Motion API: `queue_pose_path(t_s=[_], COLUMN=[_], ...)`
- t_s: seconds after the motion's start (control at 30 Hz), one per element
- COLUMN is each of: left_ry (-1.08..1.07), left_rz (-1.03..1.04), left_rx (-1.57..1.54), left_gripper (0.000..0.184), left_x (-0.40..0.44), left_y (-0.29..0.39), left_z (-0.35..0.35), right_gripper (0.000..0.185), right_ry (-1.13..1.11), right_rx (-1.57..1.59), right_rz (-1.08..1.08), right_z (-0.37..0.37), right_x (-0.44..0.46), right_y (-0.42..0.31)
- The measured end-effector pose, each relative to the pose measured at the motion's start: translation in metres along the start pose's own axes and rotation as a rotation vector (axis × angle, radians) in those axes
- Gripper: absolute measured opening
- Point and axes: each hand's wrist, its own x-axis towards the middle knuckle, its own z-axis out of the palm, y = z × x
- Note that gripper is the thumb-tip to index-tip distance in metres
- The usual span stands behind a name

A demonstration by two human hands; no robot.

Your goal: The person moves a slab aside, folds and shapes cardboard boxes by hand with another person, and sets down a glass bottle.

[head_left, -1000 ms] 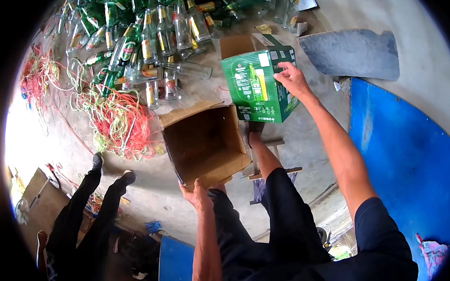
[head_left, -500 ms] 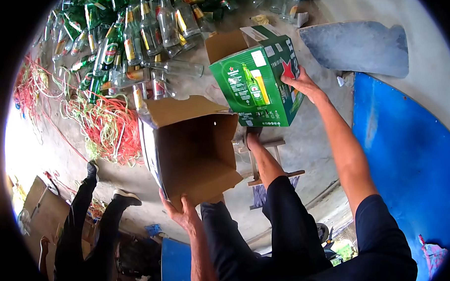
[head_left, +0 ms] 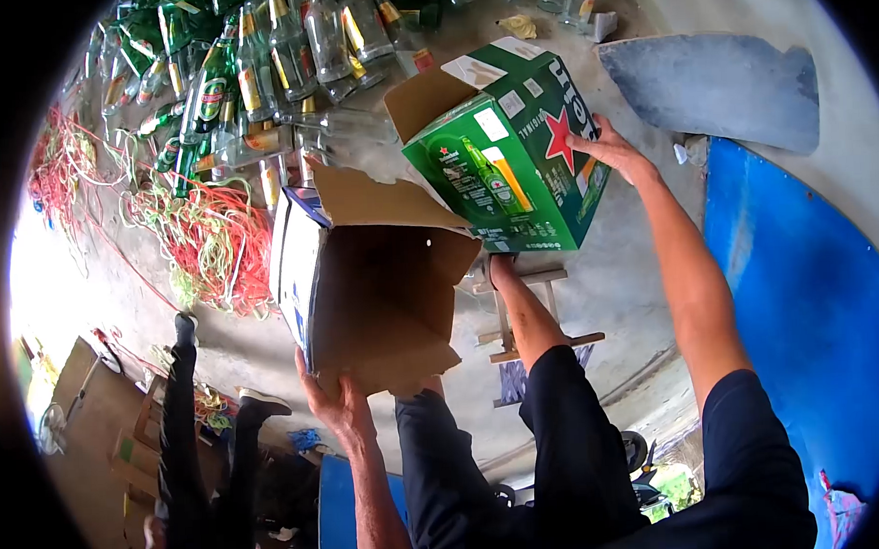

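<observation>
An open cardboard box [head_left: 387, 296], brown inside with a white and blue outer side, tilts with its empty inside toward me. My left hand [head_left: 338, 404] grips its lower left edge, thumb and fingers on either side. A green beer carton [head_left: 513, 156] with a red star and a raised brown flap stands beside it, up and to the right. Against the carton's right side lies my right hand [head_left: 614, 152], its fingers bent on the printed face; the fingertips are partly hard to make out. The two boxes meet near the cardboard box's upper right edge.
Many glass bottles [head_left: 287, 57] lie at the upper left, above tangled red and green string [head_left: 220, 239]. A small wooden stool [head_left: 505, 345] is by my foot. Blue panel [head_left: 799, 310] and grey board [head_left: 714, 91] lie right. Another person's legs [head_left: 179, 429] are lower left.
The cardboard box first moved left and tilted, showing its white side. The green carton has turned, with more of its star side visible. My right hand has come onto the carton's side.
</observation>
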Motion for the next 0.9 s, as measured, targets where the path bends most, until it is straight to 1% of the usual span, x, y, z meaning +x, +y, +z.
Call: queue_pose_path(t_s=[0.13,0.17,0.27,0.37,0.47,0.5,0.6,0.63,0.67,0.7,0.73,0.77,0.87,0.9], left_ry=[-0.021,-0.026,-0.007,-0.034,-0.032,-0.048,-0.111,-0.114,-0.118,-0.136,-0.153,-0.169,-0.193,-0.199], left_rz=[0.043,0.051,0.010,0.037,0.077,0.071,0.046,0.070,0.096,0.117,0.096,0.087,0.053,0.039], left_rx=[-0.001,0.007,0.027,0.023,-0.008,-0.009,-0.029,-0.011,0.007,-0.048,-0.064,-0.096,-0.155,-0.168], left_gripper=[0.070,0.070,0.071,0.070,0.068,0.068,0.067,0.067,0.066,0.067,0.067,0.068,0.070,0.069], left_x=[0.014,0.015,0.015,0.019,0.022,0.024,0.026,0.026,0.026,0.026,0.024,0.023,0.017,0.014], left_y=[-0.009,-0.008,0.010,0.006,0.006,0.007,0.013,0.011,0.007,0.009,0.007,0.009,0.020,0.024], left_z=[0.000,0.003,0.014,0.015,0.014,0.013,0.023,0.031,0.039,0.049,0.054,0.059,0.072,0.076], right_gripper=[0.158,0.158,0.154,0.142,0.115,0.092,0.095,0.086,0.089,0.088,0.088,0.091,0.093,0.092], right_ry=[-0.007,-0.004,0.033,0.042,0.023,0.076,0.000,0.035,0.046,0.111,0.175,0.154,0.078,0.068], right_rx=[-0.028,-0.012,-0.119,-0.066,-0.046,-0.090,0.023,0.002,0.001,-0.079,-0.160,-0.169,-0.027,-0.072], right_rz=[0.012,-0.005,0.021,0.027,0.002,-0.049,-0.105,-0.172,-0.210,-0.271,-0.328,-0.312,-0.226,-0.239], right_z=[-0.005,-0.004,-0.008,-0.005,-0.006,-0.003,0.001,0.004,0.005,0.005,0.005,0.000,-0.015,-0.025], right_x=[0.010,0.017,0.029,0.027,0.022,0.014,-0.018,-0.012,-0.014,-0.011,-0.009,-0.012,-0.016,-0.009], right_y=[-0.005,0.003,0.016,0.020,0.007,-0.001,-0.032,-0.024,-0.023,-0.017,-0.012,-0.014,-0.020,-0.016])
